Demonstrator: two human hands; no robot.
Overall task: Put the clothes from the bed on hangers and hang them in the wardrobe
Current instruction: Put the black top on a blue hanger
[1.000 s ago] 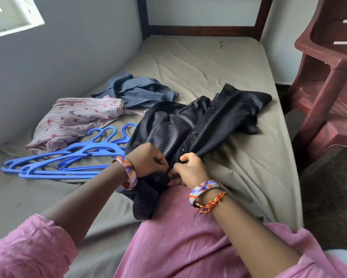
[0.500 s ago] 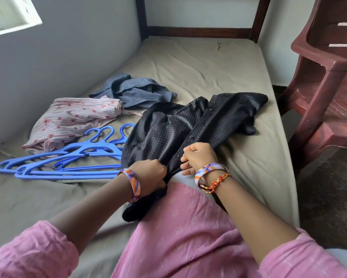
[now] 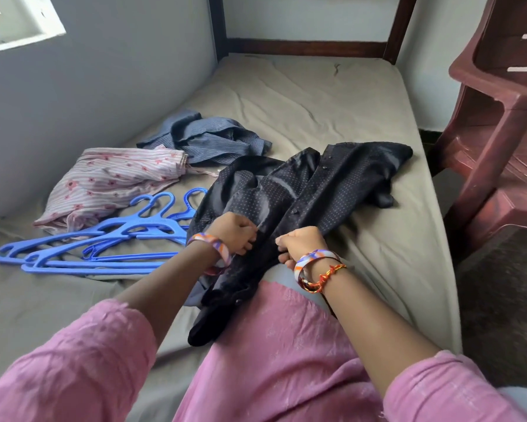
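While both fists, the left hand (image 3: pixel 235 233) and right hand (image 3: pixel 300 245), clutch the black dotted shirt (image 3: pixel 311 190) on the bed (image 3: pixel 286 95), she should spread its front flat, then reach the blue hangers (image 3: pixel 104 245) just beside.

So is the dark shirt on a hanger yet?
No. The dark shirt lies crumpled on the bed, both hands gripping its front edges; the blue hangers lie bare beside it.

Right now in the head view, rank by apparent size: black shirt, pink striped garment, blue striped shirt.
1. black shirt, though nearest the camera
2. pink striped garment
3. blue striped shirt, crumpled and farthest, so true size unsure
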